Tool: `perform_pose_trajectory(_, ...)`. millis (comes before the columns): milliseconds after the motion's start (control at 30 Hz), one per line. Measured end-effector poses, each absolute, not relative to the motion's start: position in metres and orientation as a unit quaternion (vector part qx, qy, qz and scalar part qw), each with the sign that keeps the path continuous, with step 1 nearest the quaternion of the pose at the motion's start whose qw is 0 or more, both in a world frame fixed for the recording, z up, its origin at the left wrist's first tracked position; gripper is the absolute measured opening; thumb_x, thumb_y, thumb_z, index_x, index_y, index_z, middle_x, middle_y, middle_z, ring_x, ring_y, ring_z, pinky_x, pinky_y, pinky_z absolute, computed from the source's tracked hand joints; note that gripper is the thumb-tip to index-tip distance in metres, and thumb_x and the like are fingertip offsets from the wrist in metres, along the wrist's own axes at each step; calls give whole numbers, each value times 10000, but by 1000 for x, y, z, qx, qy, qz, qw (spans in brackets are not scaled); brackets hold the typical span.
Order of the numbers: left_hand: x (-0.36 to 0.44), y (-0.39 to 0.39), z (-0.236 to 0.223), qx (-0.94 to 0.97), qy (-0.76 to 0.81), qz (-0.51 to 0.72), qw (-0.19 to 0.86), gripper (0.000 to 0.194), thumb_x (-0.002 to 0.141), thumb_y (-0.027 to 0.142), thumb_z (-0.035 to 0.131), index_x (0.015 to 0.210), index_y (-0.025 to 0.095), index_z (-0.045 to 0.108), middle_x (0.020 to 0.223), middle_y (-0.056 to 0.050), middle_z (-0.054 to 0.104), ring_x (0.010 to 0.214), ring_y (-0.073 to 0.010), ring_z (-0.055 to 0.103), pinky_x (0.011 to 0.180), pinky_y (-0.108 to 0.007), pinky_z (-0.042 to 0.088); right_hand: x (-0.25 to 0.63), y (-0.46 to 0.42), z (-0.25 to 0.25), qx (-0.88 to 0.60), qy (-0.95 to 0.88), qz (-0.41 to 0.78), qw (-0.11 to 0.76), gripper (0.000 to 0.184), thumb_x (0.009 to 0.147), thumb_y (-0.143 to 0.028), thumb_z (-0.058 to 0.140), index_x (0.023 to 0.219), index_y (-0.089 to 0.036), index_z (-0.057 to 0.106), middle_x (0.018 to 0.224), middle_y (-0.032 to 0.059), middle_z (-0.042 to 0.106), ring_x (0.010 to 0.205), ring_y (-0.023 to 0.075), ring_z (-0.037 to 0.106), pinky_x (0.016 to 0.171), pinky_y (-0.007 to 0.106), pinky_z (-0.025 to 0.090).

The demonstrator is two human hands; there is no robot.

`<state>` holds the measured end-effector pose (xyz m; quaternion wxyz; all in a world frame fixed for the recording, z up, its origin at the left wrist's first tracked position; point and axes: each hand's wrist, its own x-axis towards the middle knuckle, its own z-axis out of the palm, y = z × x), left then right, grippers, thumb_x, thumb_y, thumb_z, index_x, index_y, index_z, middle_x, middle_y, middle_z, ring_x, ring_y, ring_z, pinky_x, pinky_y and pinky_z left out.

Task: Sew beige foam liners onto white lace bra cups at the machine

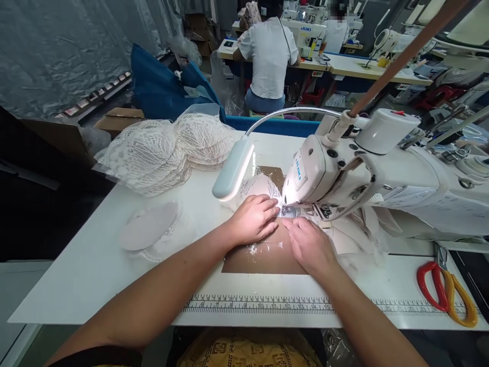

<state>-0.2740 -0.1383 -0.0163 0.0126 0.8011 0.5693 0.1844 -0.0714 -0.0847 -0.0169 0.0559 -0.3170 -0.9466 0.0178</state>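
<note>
A white lace-covered fabric piece point(260, 186), curved like a cup, lies at the needle end of a white sewing machine point(336, 168). My left hand point(255, 219) rests flat on its near edge, fingers stretched towards the needle. Just right of it, my right hand point(311, 243) has its fingers drawn together close to the presser foot; whatever is between them is too small to make out. Beneath both hands is a brown plate point(263, 260) with shiny tape on it. The needle and the seam are mostly hidden by the machine head and my fingers.
Stacked lace pieces point(153, 153) stand at the back left, with pale oval pads point(151, 227) nearer. A lamp point(234, 168) hangs above the work. Red-and-yellow-handled scissors point(446, 290) lie right; a ruler strip point(267, 305) runs along the front edge. A person point(269, 56) sits ahead.
</note>
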Motion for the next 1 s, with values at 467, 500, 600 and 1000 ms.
perform_pose_trajectory(467,-279,-135,-21,755,630,184,4,396,928,375,473,1228,144,588,1332,-150,557,1281,-334,426,996,-494,399,-69,-86,-20,-302,-946,38,108,369,935,-182,413,1202,-219,665,905,58,656,780,176,600,665,274,439)
perform_pose_trajectory(500,-279,-135,-21,751,634,184,2,396,931,375,465,1228,145,588,1338,-150,551,1282,-335,425,993,-495,400,-69,-86,-20,-300,-947,38,109,367,936,-182,414,1201,-215,665,900,58,655,782,176,601,663,275,440)
perform_pose_trajectory(600,-280,-134,-22,739,648,184,-3,405,936,382,449,1235,146,585,1354,-149,533,1274,-337,436,993,-493,396,-69,-86,-19,-297,-948,37,108,363,935,-177,415,1193,-201,669,887,58,651,790,179,606,661,276,443)
perform_pose_trajectory(1000,-283,-133,-21,682,711,172,-1,453,909,422,489,1261,146,559,1367,-165,498,1251,-378,433,1011,-534,374,-69,-86,-19,-300,-947,43,105,363,926,-177,417,1193,-212,662,914,56,662,767,173,605,672,282,439)
